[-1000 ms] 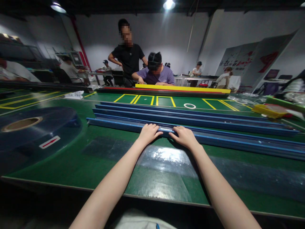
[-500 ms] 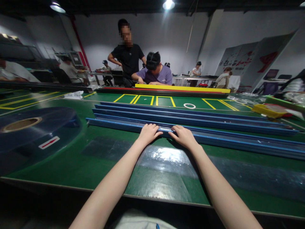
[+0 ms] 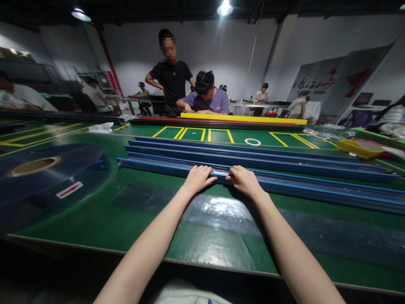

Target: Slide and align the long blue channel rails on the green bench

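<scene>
A long blue channel-shaped strip [image 3: 158, 166] lies across the green table in front of me. My left hand [image 3: 198, 179] is closed over it, fingertips inside the channel and thumb along the near side. A short way to the right, my right hand [image 3: 244, 180] grips the same strip, fingers curled over it and thumb bent in. A stretch of clear film or plastic [image 3: 219, 172] seems to lie in the channel between my hands; its edges are hard to make out. Just behind lie more blue strips [image 3: 202, 153], parallel to the first.
A large roll of clear film [image 3: 85, 169] lies at the left. Flat transparent film [image 3: 228, 209] stretches across the table [image 3: 205, 249] near its front edge. A white ring [image 3: 252, 142], a yellow tray [image 3: 359, 147] and a yellow bar [image 3: 243, 118] lie farther back. Co-workers [image 3: 207, 99] are behind.
The fingers and thumb of my right hand have drawn in more tightly on the blue strip. My left hand stays almost as it was. The view has shifted slightly.
</scene>
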